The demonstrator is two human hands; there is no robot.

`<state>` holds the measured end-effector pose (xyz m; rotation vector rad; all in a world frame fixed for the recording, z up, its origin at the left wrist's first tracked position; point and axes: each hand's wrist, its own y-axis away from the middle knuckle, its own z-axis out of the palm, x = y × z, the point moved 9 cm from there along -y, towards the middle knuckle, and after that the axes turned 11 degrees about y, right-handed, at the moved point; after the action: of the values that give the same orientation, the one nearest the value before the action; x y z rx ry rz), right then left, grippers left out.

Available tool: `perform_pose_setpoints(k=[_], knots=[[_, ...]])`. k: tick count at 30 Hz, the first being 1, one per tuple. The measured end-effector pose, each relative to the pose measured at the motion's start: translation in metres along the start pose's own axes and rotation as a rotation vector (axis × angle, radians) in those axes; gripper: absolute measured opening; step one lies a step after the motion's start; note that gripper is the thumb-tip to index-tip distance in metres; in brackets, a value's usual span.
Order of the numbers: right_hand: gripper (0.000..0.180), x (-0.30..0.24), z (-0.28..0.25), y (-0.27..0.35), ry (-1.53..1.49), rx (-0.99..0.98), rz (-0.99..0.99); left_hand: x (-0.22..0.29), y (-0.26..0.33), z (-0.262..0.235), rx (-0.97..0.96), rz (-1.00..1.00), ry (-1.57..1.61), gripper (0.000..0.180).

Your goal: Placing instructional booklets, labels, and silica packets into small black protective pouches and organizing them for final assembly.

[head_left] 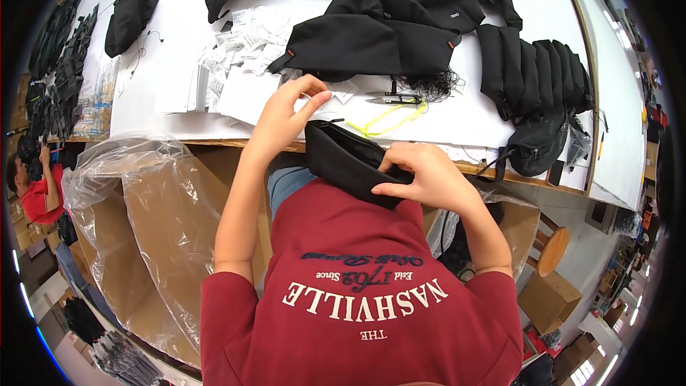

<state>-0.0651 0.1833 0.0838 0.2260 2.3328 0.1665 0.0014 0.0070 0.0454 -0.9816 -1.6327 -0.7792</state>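
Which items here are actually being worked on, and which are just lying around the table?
In hand:
- black pouch, held by right hand
- left hand, fingers pinched above the pouch

Lying about:
- thread snips
- yellow cord
- paper tags
- folded black bags
- plastic-lined carton

Brightness: bright, even indoor light across the scene.
Source: strip lights glow at the rim near 4 and 8 o'clock.
Glare: the white desk [179, 36] is nearly washed out toward 12 o'clock; the clear plastic bag [136, 171] shows sheen.
Shadows: soft and short.
Distortion: strong fisheye bending, black vignette at the corners.
Focus: centre sharp, rim softer.
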Motion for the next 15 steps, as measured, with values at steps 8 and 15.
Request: perform_pose_setpoints(k=[8, 15], knots=[[0.025, -0.005, 0.004, 0.003, 0.102, -0.013, -0.027, -0.028, -0.012, 0.002, 0.017, 0.178, -0.393, 0.028], [0.02, -0.018, -0.024, 0.001, 0.315, 0.215, -0.103, 0.036, -0.002, -0.02, 0.2, 0.215, -0.016, 0.01]])
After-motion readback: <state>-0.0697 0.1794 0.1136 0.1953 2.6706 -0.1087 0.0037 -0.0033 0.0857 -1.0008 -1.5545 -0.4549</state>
